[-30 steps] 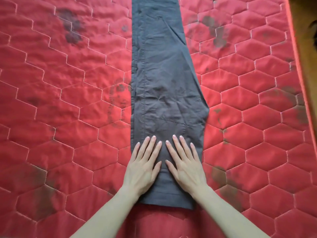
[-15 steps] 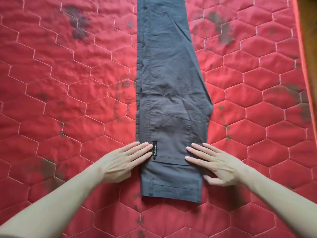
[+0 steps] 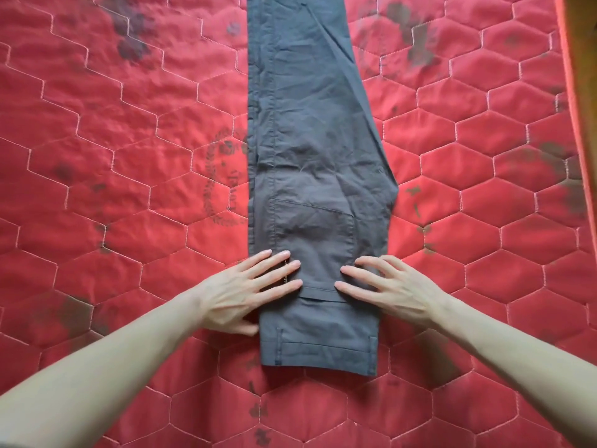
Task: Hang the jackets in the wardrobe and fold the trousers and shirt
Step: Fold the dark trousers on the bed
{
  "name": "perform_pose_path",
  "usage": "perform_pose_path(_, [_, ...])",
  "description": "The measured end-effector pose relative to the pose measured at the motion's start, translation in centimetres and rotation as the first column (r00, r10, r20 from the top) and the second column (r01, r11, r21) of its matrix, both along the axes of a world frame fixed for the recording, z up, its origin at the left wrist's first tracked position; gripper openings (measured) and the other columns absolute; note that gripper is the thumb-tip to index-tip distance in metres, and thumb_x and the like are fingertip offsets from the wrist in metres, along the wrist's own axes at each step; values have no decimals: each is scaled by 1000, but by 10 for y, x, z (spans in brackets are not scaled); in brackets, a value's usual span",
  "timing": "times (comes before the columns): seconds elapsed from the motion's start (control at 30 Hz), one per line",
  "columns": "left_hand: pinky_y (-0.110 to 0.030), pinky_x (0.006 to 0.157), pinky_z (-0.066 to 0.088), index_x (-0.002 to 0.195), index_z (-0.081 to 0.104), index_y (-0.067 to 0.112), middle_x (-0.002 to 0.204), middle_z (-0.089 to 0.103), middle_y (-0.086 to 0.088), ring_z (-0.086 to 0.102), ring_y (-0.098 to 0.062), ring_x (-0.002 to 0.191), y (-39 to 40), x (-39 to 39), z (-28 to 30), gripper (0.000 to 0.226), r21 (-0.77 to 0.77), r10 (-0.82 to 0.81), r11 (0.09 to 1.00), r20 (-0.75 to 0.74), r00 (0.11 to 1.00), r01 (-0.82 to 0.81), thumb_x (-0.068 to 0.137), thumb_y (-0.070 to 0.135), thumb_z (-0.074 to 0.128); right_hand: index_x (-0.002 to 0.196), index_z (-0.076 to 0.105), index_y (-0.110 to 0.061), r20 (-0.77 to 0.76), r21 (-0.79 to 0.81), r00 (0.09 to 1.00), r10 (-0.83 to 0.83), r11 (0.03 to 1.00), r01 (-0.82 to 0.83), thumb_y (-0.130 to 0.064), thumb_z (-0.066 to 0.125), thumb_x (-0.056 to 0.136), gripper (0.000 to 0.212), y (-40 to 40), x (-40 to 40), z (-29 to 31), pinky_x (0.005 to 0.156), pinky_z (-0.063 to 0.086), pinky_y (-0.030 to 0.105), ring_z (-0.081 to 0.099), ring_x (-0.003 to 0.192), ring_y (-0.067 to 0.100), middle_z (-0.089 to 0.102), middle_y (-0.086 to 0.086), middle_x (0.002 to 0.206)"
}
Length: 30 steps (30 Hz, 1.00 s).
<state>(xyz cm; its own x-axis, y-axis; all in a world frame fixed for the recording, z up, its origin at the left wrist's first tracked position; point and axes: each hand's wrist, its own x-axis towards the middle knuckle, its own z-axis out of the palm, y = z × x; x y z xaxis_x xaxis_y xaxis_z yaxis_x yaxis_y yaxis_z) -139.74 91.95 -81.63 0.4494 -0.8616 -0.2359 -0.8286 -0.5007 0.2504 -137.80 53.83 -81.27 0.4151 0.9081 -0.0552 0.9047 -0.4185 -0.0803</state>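
Grey trousers (image 3: pixel 310 156) on a red quilt (image 3: pixel 113 156).
The left hand (image 3: pixel 239 295) and the right hand (image 3: pixel 400 292) press them flat, fingers straight and spread.

Trousers (image 3: pixel 316 176) flat on quilt (image 3: pixel 113 156); hands flank waistband end.

Both bare forearms reach in from the near corners, converging toward the middle. Left hand (image 3: pixel 245 294) palm down, fingers straight and slightly spread, pointing right, tips resting flat on the trousers (image 3: pixel 316 163). Right hand (image 3: pixel 392 291) palm down, fingers pointing left, spread and somewhat arched at the knuckles, tips touching the cloth. Hands apart, not touching.
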Motion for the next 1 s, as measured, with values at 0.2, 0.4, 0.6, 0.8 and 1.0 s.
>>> perform_pose_path(0.2, [-51, 129, 9, 166, 14, 15, 173, 4, -12, 0, -34, 160, -4, -7, -4, 114, -28, 71, 997, -52, 996, -72, 79, 75, 57, 136, 66, -20, -300, 172, 938, -173, 958, 231, -20, 51, 105, 35, 13, 11, 11, 107, 39, 17, 60, 116, 20, 64, -11, 139])
perform_pose_path(0.4, [-39, 127, 21, 161, 34, 16, 169, 29, -2, 22, -21, 158, -22, -20, -2, 67, -298, 319, 890, -132, 939, -344, 96, 23, 52, 103, 68, -23, -563, 107, 669, -484, 760, 640, -53, 38, 108, 42, 28, 17, 17, 81, 53, 29, 64, 92, 13, 68, -5, 97])
perform_pose_path(0.6, [-41, 68, 48, 78, 59, 19, 74, 62, 1, 52, -23, 67, -56, -18, 15, 42, -299, 756, 242, -538, 373, -923, 101, 53, 47, 73, 49, -36, -748, 58, 219, -626, 268, 962, -38, 57, 106, 34, 64, 8, 17, 65, 40, 39, 43, 62, 7, 56, -19, 64])
perform_pose_path(0.8, [-50, 79, 51, 87, 64, 15, 82, 72, 1, 63, -27, 82, -59, 26, 6, 54, -168, 757, -56, -650, 68, -984, 97, 64, 44, 86, 44, -17, -668, 36, 41, -743, 22, 999, -48, 50, 104, 37, 83, 10, 2, 73, 44, 52, 56, 79, 43, 59, 7, 71])
perform_pose_path(1.0, [-52, 76, 50, 87, 50, 20, 71, 62, -5, 61, -42, 82, -63, 51, 1, 28, -116, 822, -5, -567, 62, -993, 99, 46, 50, 97, 52, -7, -523, -32, 33, -852, 59, 998, -39, 46, 108, 34, 80, 29, -2, 69, 31, 47, 62, 92, 53, 70, 31, 93])
